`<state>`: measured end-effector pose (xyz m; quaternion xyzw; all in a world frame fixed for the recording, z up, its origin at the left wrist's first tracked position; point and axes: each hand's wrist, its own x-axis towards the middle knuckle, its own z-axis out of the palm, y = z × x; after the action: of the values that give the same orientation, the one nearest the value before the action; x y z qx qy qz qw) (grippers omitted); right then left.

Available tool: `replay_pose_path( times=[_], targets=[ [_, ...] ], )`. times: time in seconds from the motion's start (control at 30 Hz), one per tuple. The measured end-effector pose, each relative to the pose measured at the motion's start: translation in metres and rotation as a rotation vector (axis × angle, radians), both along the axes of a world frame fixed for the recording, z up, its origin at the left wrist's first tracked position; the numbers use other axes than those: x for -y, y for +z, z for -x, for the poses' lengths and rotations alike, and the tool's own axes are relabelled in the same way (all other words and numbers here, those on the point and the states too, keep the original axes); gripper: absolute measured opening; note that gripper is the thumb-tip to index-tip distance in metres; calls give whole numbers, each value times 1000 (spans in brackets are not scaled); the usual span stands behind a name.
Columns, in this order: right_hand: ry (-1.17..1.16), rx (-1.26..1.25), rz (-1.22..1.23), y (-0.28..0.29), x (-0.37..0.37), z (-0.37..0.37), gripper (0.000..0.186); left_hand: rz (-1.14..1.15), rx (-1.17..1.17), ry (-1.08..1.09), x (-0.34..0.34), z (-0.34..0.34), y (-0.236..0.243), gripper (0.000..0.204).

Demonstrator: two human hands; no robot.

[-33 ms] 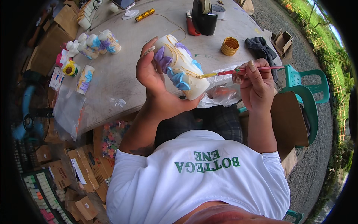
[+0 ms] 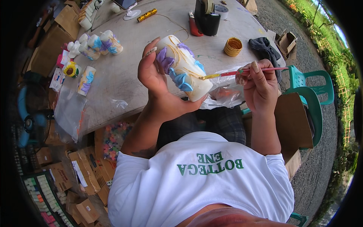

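My left hand grips a white pillar candle with raised purple and blue flowers and gold lines, holding it tilted above the table. In my right hand is a slim red paintbrush, its yellowish tip touching the candle's lower right side. Behind that hand stands a small gold pot. Beneath the candle and brush lies crumpled clear plastic. Several similar decorated candles stand at the table's left, along with a separate one and a sunflower ornament.
The worktable also holds a tape dispenser, a gold roll and a dark cloth. Green plastic chairs and cardboard are at right. A fan and several boxes are at left.
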<state>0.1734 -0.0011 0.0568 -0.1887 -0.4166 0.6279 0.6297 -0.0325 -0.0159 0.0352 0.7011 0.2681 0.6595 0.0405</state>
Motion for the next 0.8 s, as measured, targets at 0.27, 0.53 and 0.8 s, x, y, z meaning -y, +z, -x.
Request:
replay_pose_path(
  times=[0.27, 0.53, 0.8],
  targets=[
    [5, -5, -7, -3, -3, -2, 12, 50, 36, -43, 1, 2, 0, 106],
    [2, -26, -2, -2, -3, -2, 12, 76, -7, -78, -1, 7, -1, 112],
    [27, -32, -7, 0, -3, -3, 12, 87, 43, -105, -2, 9, -3, 111]
  ],
)
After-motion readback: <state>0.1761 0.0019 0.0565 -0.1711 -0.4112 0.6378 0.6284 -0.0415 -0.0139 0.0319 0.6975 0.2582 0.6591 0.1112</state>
